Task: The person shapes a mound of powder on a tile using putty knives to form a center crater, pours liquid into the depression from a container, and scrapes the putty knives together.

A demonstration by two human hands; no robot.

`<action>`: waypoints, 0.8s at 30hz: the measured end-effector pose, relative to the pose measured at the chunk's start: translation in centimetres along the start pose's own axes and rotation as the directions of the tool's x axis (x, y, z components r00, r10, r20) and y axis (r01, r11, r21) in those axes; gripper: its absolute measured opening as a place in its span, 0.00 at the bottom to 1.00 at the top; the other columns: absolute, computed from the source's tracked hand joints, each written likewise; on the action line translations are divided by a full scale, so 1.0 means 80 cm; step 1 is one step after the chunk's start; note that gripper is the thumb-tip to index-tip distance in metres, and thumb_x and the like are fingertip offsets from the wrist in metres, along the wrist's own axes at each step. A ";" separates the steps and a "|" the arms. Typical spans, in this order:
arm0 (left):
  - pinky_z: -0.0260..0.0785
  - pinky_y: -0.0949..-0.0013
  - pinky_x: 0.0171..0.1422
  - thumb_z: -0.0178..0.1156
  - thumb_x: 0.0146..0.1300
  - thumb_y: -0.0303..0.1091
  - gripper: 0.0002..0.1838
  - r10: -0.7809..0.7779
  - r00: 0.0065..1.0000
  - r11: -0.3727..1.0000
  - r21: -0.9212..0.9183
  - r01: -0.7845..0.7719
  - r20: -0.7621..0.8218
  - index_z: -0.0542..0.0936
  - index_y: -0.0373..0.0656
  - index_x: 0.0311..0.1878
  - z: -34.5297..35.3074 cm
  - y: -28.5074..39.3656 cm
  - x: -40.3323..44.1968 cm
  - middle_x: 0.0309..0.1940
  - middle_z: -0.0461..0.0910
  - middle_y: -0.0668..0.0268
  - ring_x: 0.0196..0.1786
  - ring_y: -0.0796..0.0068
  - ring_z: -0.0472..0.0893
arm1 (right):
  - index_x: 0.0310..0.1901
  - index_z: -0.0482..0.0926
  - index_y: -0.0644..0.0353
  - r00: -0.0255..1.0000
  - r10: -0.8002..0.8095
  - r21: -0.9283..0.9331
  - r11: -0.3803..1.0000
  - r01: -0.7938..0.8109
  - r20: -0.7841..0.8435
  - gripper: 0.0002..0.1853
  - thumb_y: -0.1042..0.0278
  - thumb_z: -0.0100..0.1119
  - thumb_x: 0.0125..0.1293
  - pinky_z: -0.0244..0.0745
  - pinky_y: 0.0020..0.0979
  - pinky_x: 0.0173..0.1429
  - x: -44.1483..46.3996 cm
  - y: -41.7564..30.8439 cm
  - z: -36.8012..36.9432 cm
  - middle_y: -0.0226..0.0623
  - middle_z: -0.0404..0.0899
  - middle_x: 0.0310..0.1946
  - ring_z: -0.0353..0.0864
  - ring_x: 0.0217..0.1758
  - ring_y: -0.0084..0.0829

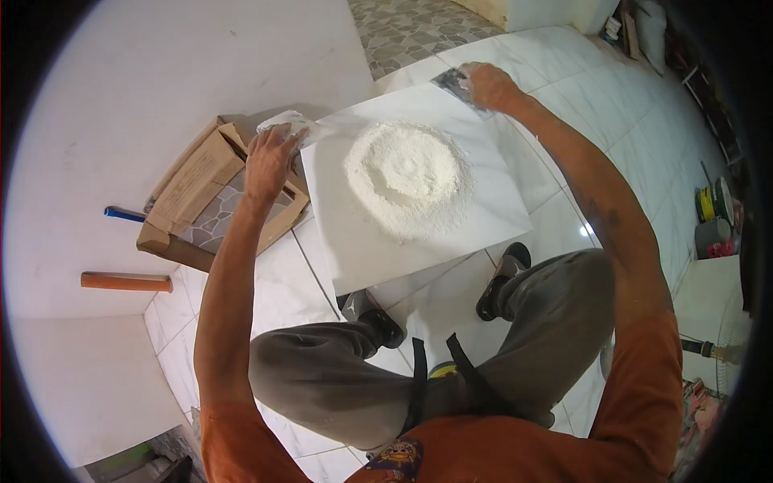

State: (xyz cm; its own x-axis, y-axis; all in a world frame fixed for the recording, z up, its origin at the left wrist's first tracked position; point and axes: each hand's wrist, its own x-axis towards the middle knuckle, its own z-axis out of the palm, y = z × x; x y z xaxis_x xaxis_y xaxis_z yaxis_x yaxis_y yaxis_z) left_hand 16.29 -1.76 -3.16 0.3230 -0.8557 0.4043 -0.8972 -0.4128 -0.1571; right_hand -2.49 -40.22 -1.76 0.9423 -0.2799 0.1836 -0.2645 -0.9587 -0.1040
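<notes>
1. My left hand [270, 165], fingers curled closed, grips a pale piece [283, 123] beside the white board [354, 258].
2. My right hand [489, 87], fingers bent shut, holds a dark flat piece [452, 82] at the far corner; its kind I cannot tell.
3. White powder [415, 169] lies heaped mid-board, ringed by a groove, probably centred so bare margins catch spills.
4. Arms spread wide, presumably to clear the heap.

White powder [415, 169] is heaped on a white slab [346, 249], the left hand [272, 158] gripping a whitish item [286, 121] at the slab's far left corner, the right hand [493, 87] a grey flat piece [452, 81] at the slab's far right one.
</notes>
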 end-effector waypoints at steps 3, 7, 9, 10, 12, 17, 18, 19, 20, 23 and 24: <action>0.60 0.56 0.69 0.55 0.57 0.21 0.30 0.012 0.999 0.997 0.072 -0.015 0.032 0.76 0.63 0.62 0.052 -0.019 -0.013 0.62 0.69 0.61 0.63 0.55 0.70 | 0.43 0.78 0.65 0.989 0.094 0.078 0.993 -0.085 -0.118 0.18 0.57 0.56 0.62 0.69 0.41 0.59 0.044 0.071 0.040 0.55 0.77 0.42 0.75 0.52 0.49; 0.62 0.57 0.71 0.52 0.58 0.18 0.37 -0.029 0.996 0.971 0.238 0.007 0.089 0.70 0.72 0.66 0.091 -0.026 -0.024 0.69 0.59 0.60 0.67 0.56 0.67 | 0.41 0.78 0.69 0.964 0.217 0.168 0.967 -0.191 -0.153 0.21 0.54 0.57 0.62 0.68 0.41 0.59 0.065 0.126 0.074 0.57 0.77 0.44 0.74 0.54 0.51; 0.67 0.58 0.68 0.51 0.58 0.16 0.40 -0.090 0.975 0.985 0.160 0.057 0.206 0.67 0.75 0.67 0.103 -0.034 -0.028 0.71 0.56 0.60 0.67 0.55 0.67 | 0.43 0.78 0.71 0.945 0.325 0.337 0.893 -0.297 -0.029 0.22 0.54 0.57 0.62 0.67 0.40 0.60 0.074 0.144 0.084 0.57 0.77 0.45 0.73 0.55 0.51; 0.69 0.59 0.67 0.50 0.58 0.15 0.41 -0.113 0.958 0.989 0.123 0.083 0.264 0.66 0.77 0.68 0.108 -0.039 -0.029 0.72 0.54 0.60 0.67 0.55 0.67 | 0.46 0.78 0.72 0.939 0.341 0.326 0.884 -0.336 0.045 0.23 0.55 0.57 0.63 0.69 0.39 0.58 0.074 0.139 0.077 0.57 0.76 0.48 0.74 0.54 0.50; 0.74 0.60 0.62 0.50 0.55 0.13 0.44 -0.109 0.953 0.993 -0.017 0.119 0.281 0.64 0.77 0.68 0.117 -0.047 -0.032 0.72 0.53 0.59 0.65 0.54 0.70 | 0.48 0.78 0.70 0.924 0.327 0.355 0.855 -0.378 0.196 0.22 0.56 0.57 0.63 0.70 0.38 0.56 0.075 0.135 0.071 0.58 0.76 0.49 0.76 0.53 0.49; 0.77 0.59 0.58 0.55 0.45 0.07 0.54 -0.074 0.945 0.969 -0.199 0.143 0.320 0.60 0.76 0.71 0.133 -0.056 -0.039 0.73 0.52 0.58 0.61 0.51 0.74 | 0.58 0.73 0.69 0.947 0.221 0.258 0.925 -0.279 0.232 0.25 0.60 0.58 0.65 0.72 0.36 0.53 0.084 0.113 0.111 0.56 0.79 0.49 0.80 0.48 0.41; 0.77 0.59 0.58 0.56 0.43 0.06 0.56 -0.071 0.936 0.963 -0.223 0.155 0.345 0.59 0.76 0.71 0.128 -0.053 -0.037 0.73 0.52 0.57 0.61 0.50 0.74 | 0.58 0.73 0.69 0.960 0.121 0.307 0.931 -0.199 0.254 0.25 0.59 0.57 0.65 0.72 0.36 0.53 0.076 0.088 0.106 0.57 0.78 0.50 0.80 0.48 0.42; 0.77 0.59 0.58 0.57 0.41 0.05 0.58 -0.067 0.928 0.956 -0.244 0.165 0.366 0.59 0.76 0.71 0.125 -0.051 -0.034 0.72 0.53 0.57 0.61 0.50 0.74 | 0.58 0.73 0.68 0.964 0.019 0.358 0.926 -0.117 0.267 0.25 0.57 0.56 0.66 0.72 0.36 0.53 0.072 0.069 0.099 0.57 0.78 0.50 0.80 0.49 0.42; 0.77 0.59 0.57 0.58 0.40 0.05 0.58 -0.062 0.931 0.954 -0.253 0.162 0.360 0.59 0.74 0.71 0.123 -0.050 -0.031 0.72 0.53 0.57 0.61 0.50 0.74 | 0.59 0.73 0.67 0.973 -0.023 0.350 0.935 -0.061 0.230 0.26 0.56 0.56 0.66 0.72 0.36 0.54 0.072 0.058 0.097 0.58 0.78 0.50 0.79 0.49 0.43; 0.76 0.58 0.58 0.57 0.39 0.05 0.57 -0.059 0.942 0.943 -0.291 0.161 0.330 0.60 0.69 0.71 0.121 -0.052 -0.032 0.72 0.54 0.55 0.63 0.49 0.72 | 0.59 0.73 0.65 0.985 0.008 0.260 0.964 -0.053 0.170 0.26 0.53 0.55 0.67 0.71 0.37 0.57 0.081 0.049 0.100 0.58 0.78 0.50 0.78 0.52 0.45; 0.75 0.58 0.59 0.56 0.40 0.05 0.55 -0.060 0.950 0.937 -0.311 0.159 0.307 0.60 0.67 0.72 0.121 -0.053 -0.030 0.71 0.55 0.55 0.63 0.48 0.71 | 0.59 0.73 0.64 0.977 0.132 0.187 0.969 -0.164 0.169 0.26 0.52 0.55 0.68 0.71 0.37 0.58 0.093 0.065 0.101 0.58 0.77 0.50 0.77 0.53 0.46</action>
State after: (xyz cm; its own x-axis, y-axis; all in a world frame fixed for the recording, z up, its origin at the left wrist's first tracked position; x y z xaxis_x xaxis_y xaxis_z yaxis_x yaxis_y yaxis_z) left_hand 22.24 -1.02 -12.21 0.4526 -0.8840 0.1171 -0.8830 -0.4260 0.1973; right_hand 4.83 -46.89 -8.82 0.9200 -0.3919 0.0002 -0.3721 -0.8737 -0.3134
